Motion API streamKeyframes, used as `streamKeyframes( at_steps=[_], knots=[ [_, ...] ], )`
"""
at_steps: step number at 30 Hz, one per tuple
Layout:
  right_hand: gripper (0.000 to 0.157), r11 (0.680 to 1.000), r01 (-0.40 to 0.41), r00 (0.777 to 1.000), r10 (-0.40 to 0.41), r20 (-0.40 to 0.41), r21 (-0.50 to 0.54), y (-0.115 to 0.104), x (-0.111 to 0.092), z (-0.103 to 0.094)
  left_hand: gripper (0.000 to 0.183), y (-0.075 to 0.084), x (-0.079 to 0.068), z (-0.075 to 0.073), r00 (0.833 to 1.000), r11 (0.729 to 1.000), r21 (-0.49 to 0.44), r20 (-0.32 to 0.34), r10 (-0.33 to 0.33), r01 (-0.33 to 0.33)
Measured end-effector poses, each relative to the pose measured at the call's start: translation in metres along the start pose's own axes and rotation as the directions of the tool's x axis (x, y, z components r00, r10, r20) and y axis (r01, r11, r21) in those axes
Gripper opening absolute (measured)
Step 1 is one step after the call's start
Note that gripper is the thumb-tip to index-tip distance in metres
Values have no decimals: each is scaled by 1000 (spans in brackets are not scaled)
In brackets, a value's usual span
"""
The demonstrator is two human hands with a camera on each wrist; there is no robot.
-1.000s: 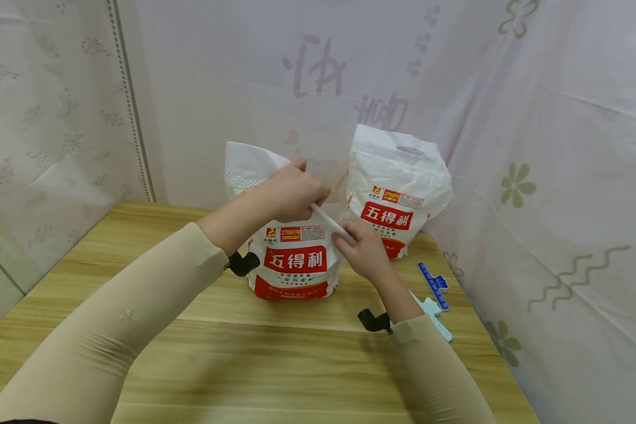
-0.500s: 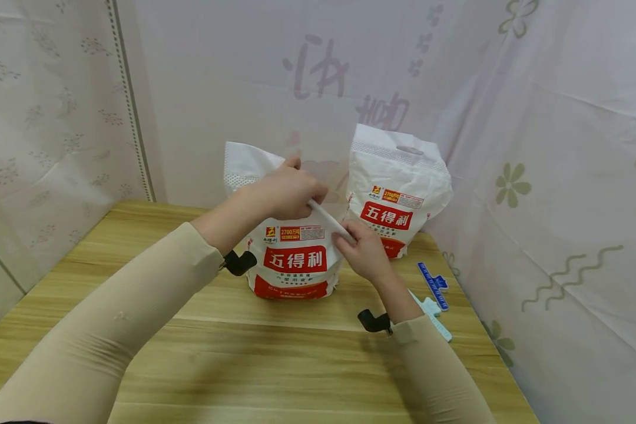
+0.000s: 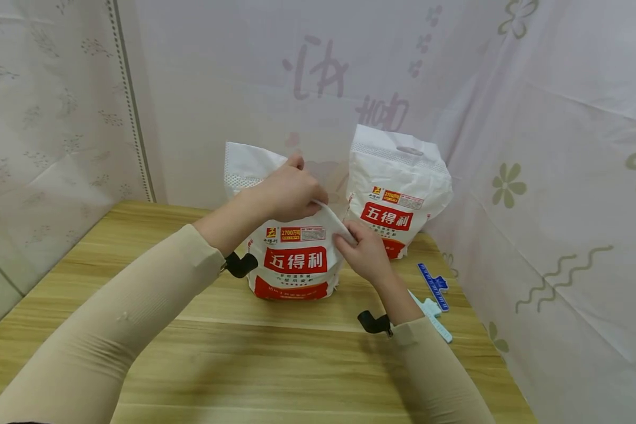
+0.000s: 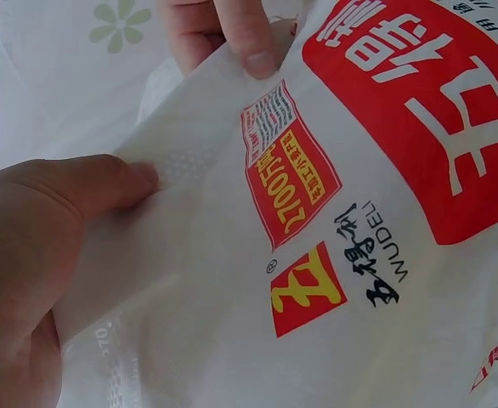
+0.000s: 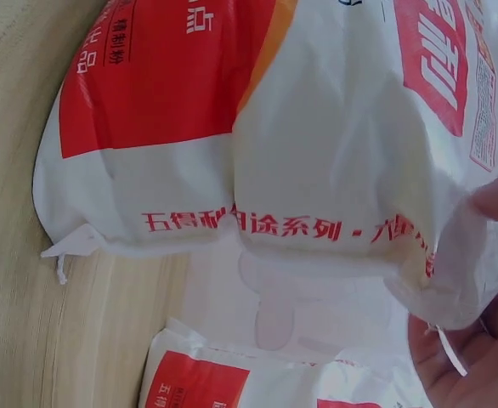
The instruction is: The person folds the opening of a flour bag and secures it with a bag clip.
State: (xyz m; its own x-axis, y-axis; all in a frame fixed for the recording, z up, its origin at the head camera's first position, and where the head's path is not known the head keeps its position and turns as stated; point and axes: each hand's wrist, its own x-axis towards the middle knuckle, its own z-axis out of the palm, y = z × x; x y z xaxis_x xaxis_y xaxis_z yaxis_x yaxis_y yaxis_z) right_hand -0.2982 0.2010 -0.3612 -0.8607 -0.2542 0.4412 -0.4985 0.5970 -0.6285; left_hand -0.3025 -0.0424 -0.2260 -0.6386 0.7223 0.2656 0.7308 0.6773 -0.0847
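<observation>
A white flour bag (image 3: 295, 259) with red labels stands upright on the wooden table. Its top is folded over along the right part, while the left corner still sticks up. My left hand (image 3: 292, 191) pinches the middle of this fold; in the left wrist view, the thumb (image 4: 130, 180) presses on the front of the white plastic. At the right end of the fold, my right hand (image 3: 367, 250) pinches the bag's corner between thumb and fingers. The right wrist view shows the bag's printed side and the right hand (image 5: 478, 357) at that corner.
A second flour bag (image 3: 387, 215), with a handle hole in its top, stands behind to the right. A dark blue clip (image 3: 433, 285) and a pale blue clip (image 3: 433, 312) lie near the right edge of the table (image 3: 217, 353). Patterned curtains (image 3: 217, 88) surround it.
The folded edge between my hands, a narrow straight roll before, now bows slightly upward and lies broader against the bag's front. Both hands stay almost in place.
</observation>
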Motion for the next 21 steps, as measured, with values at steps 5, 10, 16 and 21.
streamKeyframes(
  at_steps=[5, 10, 16, 21],
  knots=[
    [17, 997, 76, 995, -74, -64, 23, -4, 4, 2, 19, -1, 1, 1, 1000, 1000, 0, -10, -7, 7],
    [13, 995, 102, 989, -103, -105, -8, -9, 7, 4, 19, -2, 2, 2, 1000, 1000, 8, -22, -2, 2],
    [14, 995, 103, 989, -101, -105, 15, -9, 5, 2, 19, -2, 2, 0, 1000, 1000, 8, -16, -7, 8],
    [16, 996, 80, 992, -76, -100, 40, 0, 1, -2, 20, -1, 3, -1, 1000, 1000, 1, 1, -26, 26]
  ],
)
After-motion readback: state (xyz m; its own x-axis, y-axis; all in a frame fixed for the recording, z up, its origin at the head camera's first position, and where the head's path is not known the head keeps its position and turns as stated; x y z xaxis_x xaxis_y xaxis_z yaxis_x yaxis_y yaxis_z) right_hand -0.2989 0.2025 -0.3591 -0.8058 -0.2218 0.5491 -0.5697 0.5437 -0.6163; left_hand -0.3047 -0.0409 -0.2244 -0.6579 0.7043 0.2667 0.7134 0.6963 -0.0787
